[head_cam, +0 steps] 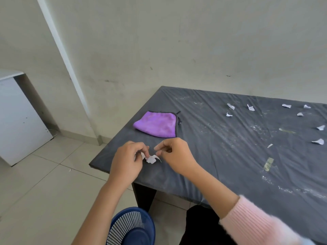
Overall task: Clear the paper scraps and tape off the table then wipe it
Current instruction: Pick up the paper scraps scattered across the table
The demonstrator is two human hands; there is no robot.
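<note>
Where the paper scrap sat: up between the left hand and right hand, over the 7 o'clock corner of the table, as I saw it on my feed.
Left hand grip: fingers curled in, pinching the scrap's left end.
Right hand grip: thumb and forefinger nipped its right end, other fingers tucked; a pink sleeve covered that forearm.
Contact: I couldn't tell whether the scrap touched the dark cover.
Loose scraps: small white bits lay scattered toward the table's 2 o'clock side, well apart from the hands.
Tape strip: yellowish, stuck flat at 3 o'clock from the hands; a second strip lay farther off, near the scraps.
Purple cloth: folded flat on the table at 12 o'clock from the hands, near them.
Dust: white specks streaked the cover.
Blue basket: mesh-sided, on the floor at 6 o'clock, beside the table leg.
White cabinet: at 9 o'clock, by the wall.
</note>
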